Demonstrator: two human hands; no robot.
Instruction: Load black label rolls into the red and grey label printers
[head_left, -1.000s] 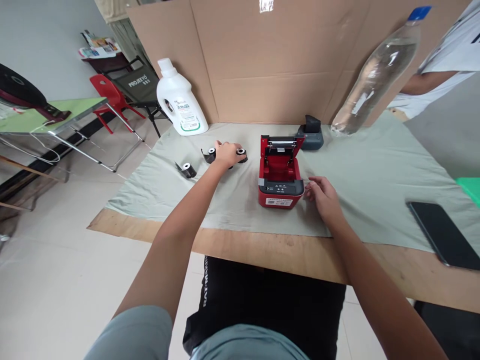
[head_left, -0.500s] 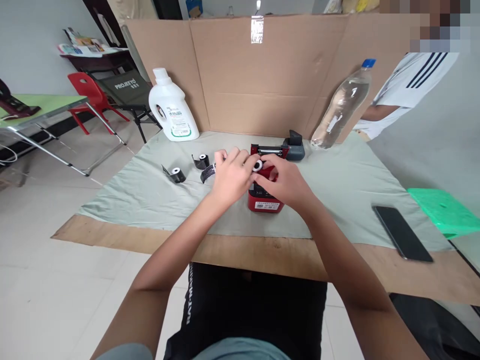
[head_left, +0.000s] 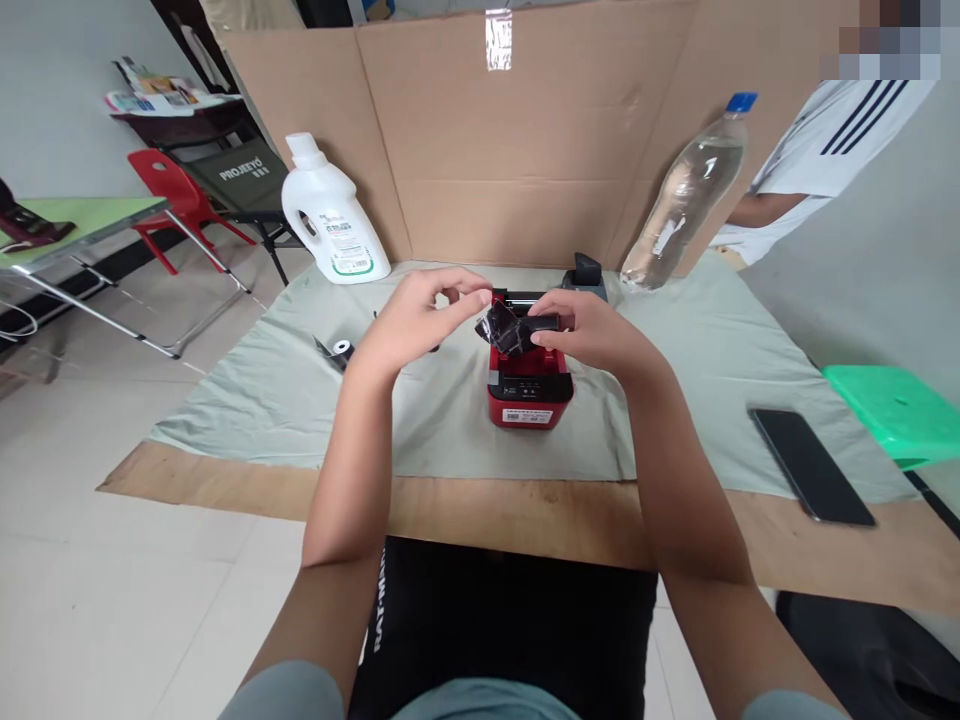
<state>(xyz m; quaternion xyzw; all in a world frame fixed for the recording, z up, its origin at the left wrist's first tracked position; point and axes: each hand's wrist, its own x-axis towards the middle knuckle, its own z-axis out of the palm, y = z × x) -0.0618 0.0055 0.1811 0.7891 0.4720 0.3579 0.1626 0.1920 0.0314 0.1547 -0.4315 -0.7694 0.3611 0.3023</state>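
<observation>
A small red and black printer stands on the cloth with its lid tipped back open. Over it, my right hand grips a black roll between thumb and fingers. From the roll a crumpled, shiny black strip trails to the left. My left hand is pinched at the upper left edge of that strip, thumb and index tips together; the exact contact is small to see. Another black roll with a white core lies left of my left wrist. That hand and wrist hide most of what lies behind them.
A white jug stands at the back left and a clear blue-capped bottle at the back right, before a cardboard screen. A phone lies right. Beyond are a green stool and another person's arm.
My left hand has drawn back left from the roll, and the crumpled black strip now shows between my hands. My right hand still holds the roll. The view has tilted slightly downward.
</observation>
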